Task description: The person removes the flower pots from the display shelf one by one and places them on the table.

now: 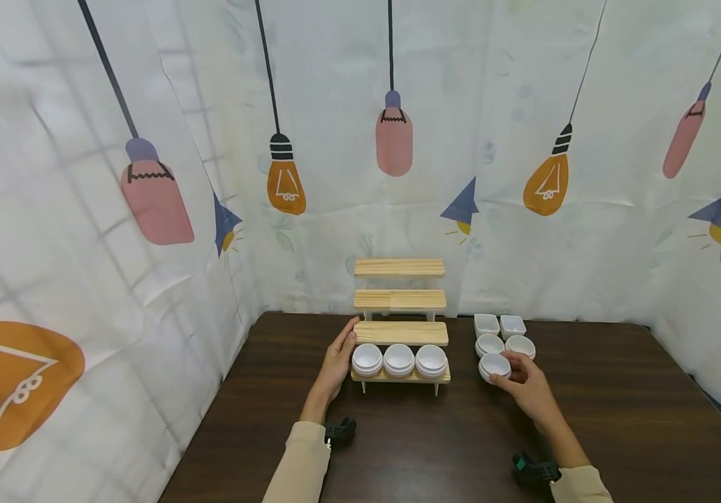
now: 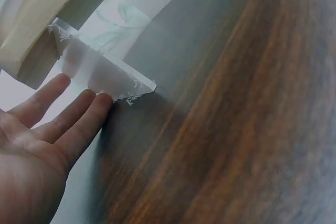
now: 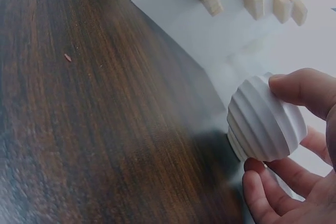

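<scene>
Bowl (image 3: 265,121) (ribbed) in right hand (image 1: 529,388).

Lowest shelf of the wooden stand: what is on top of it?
Three round white bowls sit side by side in a row on the lowest shelf. The wood directly beneath them is covered, so I cannot see it.

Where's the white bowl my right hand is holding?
In the head view, the white bowl is right of the wooden stand, in front of two other round bowls.
</scene>
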Demonstrator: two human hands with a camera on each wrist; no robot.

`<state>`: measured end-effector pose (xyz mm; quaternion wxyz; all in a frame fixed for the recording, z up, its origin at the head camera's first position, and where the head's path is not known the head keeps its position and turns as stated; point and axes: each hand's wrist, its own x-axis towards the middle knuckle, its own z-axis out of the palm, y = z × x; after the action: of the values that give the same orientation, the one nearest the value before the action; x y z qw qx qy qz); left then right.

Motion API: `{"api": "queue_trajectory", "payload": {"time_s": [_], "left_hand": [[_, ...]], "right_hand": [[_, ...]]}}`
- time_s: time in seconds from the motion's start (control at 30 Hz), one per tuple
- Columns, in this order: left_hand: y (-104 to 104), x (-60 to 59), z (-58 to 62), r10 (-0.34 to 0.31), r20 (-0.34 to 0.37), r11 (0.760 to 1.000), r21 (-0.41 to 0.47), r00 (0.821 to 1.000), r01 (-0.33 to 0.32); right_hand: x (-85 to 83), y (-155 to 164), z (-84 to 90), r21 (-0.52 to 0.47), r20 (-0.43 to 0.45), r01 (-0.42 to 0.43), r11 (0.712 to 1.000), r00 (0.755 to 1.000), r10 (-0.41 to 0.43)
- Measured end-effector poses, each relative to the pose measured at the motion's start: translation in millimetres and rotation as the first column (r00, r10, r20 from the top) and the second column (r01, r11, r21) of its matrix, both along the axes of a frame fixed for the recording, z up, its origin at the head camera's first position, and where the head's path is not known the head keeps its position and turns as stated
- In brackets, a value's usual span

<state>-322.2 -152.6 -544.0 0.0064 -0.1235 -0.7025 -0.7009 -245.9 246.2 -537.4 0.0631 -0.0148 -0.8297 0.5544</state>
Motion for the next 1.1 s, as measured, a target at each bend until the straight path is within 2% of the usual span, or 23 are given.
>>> {"api": "queue_trajectory", "payload": {"time_s": [0.73, 1.1], "left_hand": [[1, 0.6, 0.1, 0.006, -0.001, 1.0, -0.007, 1.0, -0.006], [1, 0.6, -1.3, 0.01, -0.002, 1.0, -0.011, 1.0, -0.01]], "right_hand": [[-1.5, 0, -9.5, 0.035, 0.047, -0.031, 0.999, 0.998, 0.029], [-0.5, 3, -11.3, 0.027, 0.035, -0.043, 0.999, 0.998, 0.042]]}}
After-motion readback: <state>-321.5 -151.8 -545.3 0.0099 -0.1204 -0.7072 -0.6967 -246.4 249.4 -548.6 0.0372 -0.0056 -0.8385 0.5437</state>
